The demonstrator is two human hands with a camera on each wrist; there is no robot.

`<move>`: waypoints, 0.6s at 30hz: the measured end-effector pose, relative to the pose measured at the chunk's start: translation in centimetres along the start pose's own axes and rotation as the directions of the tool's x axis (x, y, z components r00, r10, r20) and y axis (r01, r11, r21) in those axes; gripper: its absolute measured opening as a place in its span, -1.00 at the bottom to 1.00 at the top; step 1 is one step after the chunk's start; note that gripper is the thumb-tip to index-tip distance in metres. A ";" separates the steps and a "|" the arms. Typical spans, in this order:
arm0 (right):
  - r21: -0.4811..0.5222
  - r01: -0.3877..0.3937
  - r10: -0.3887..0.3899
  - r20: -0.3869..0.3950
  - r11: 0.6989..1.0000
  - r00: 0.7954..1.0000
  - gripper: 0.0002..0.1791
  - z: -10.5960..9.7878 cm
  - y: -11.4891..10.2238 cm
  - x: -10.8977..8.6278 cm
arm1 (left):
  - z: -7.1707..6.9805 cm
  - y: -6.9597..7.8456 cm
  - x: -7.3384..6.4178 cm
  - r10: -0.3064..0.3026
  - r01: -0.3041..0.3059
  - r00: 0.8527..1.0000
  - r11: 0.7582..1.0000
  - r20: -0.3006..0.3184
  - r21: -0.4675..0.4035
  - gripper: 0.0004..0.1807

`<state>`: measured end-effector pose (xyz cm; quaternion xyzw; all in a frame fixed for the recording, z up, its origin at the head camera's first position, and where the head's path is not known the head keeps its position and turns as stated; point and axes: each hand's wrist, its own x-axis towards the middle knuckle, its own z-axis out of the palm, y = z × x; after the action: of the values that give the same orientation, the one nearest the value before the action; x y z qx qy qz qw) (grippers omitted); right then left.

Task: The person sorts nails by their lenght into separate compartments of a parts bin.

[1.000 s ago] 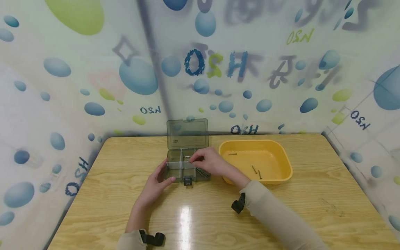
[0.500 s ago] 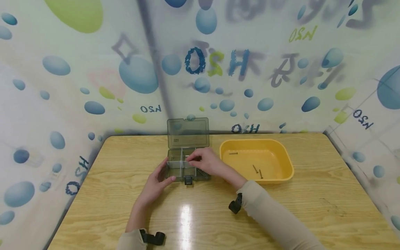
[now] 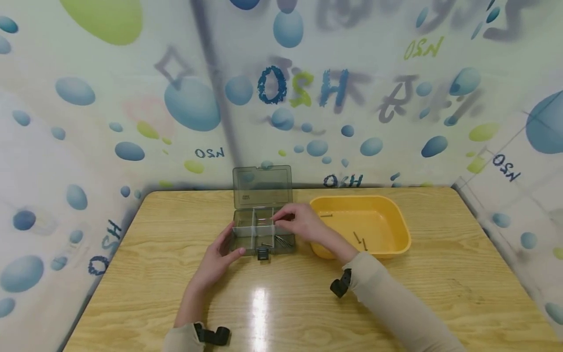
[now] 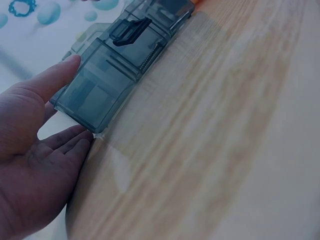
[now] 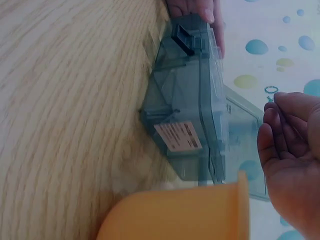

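Observation:
A smoky clear compartment box [image 3: 243, 243] stands on the table with its lid [image 3: 262, 187] raised at the back. My left hand [image 3: 215, 261] holds its left side, thumb at the front corner and fingers along the side. Over the box's right half hovers my right hand [image 3: 303, 224], fingers loosely bent, with nothing visible between thumb and index finger. Several screws [image 3: 283, 240] lie in the front right compartment. One screw [image 3: 266, 244] appears in the front middle compartment. The right wrist view shows the right hand [image 5: 295, 142] above the box, apart from it.
A yellow tray [image 3: 405, 238] stands just right of the box. Inside are a screw [image 3: 326, 215] near its left end and two more screws [image 3: 364, 244] towards the front. A patterned wall [image 3: 396, 161] rises behind the wooden table [image 3: 290, 303].
My right hand has moved from above the middle of the box a little rightward, its thumb and index finger parting. A screw now shows in the front middle compartment. The left hand stays put.

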<state>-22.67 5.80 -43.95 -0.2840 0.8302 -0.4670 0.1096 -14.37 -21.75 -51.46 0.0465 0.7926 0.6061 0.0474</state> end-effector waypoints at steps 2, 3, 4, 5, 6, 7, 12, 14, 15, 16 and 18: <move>0.009 0.012 -0.012 -0.018 1.000 1.000 -0.84 -0.2 0.1 -0.1 | -0.1 0.0 -0.1 0.000 0.000 1.000 1.000 -0.002 0.008 -0.10; 0.017 0.019 -0.019 -0.027 1.000 0.999 -0.84 -0.3 0.2 -0.2 | -0.2 0.0 -0.2 -0.002 0.002 1.000 1.000 -0.003 0.010 -0.10; 0.024 0.023 -0.022 -0.036 0.999 0.999 -0.84 -0.5 0.2 -0.3 | -0.2 0.0 -0.2 -0.002 0.002 1.000 1.000 0.000 0.011 -0.10; 0.028 0.026 -0.024 -0.045 0.999 0.999 -0.84 -0.6 0.4 -0.3 | -0.2 0.0 -0.2 -0.002 0.002 1.000 1.000 0.002 0.013 -0.10; 0.030 0.028 -0.027 -0.055 0.999 0.998 -0.83 -0.8 0.5 -0.4 | -0.1 0.0 -0.2 -0.001 0.001 1.000 1.000 0.006 0.011 -0.10; 0.036 0.026 -0.023 -0.063 0.999 0.998 -0.83 -0.9 0.6 -0.5 | -0.1 0.0 -0.2 -0.001 0.001 1.000 1.000 0.007 0.010 -0.10; 0.066 -0.004 0.011 -0.110 0.998 0.994 -0.82 -1.6 1.1 -1.0 | -0.1 -0.1 -0.2 -0.004 0.003 1.000 1.000 0.010 0.007 -0.10; 0.059 -0.009 0.016 -0.129 0.998 0.992 -0.82 -1.9 1.3 -1.1 | -0.1 -0.1 -0.2 -0.002 0.002 1.000 1.000 0.005 0.012 -0.11; 0.052 -0.010 0.017 -0.136 0.999 0.991 -0.82 -2.1 1.4 -1.2 | -0.1 0.0 -0.2 0.000 0.000 1.000 1.000 0.003 0.014 -0.11; 0.045 -0.011 0.018 -0.146 0.999 0.989 -0.81 -2.4 1.6 -1.2 | -0.1 0.0 -0.2 0.001 -0.001 1.000 1.000 0.004 0.014 -0.11; 0.029 -0.012 0.017 -0.166 1.000 0.986 -0.81 -3.0 1.8 -1.5 | -0.1 0.1 -0.2 0.002 -0.002 1.000 1.000 0.006 0.013 -0.11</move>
<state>-23.47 9.53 -44.01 -0.2366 0.8319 -0.4997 0.0472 -14.23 -21.83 -51.37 0.0494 0.7964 0.6007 0.0487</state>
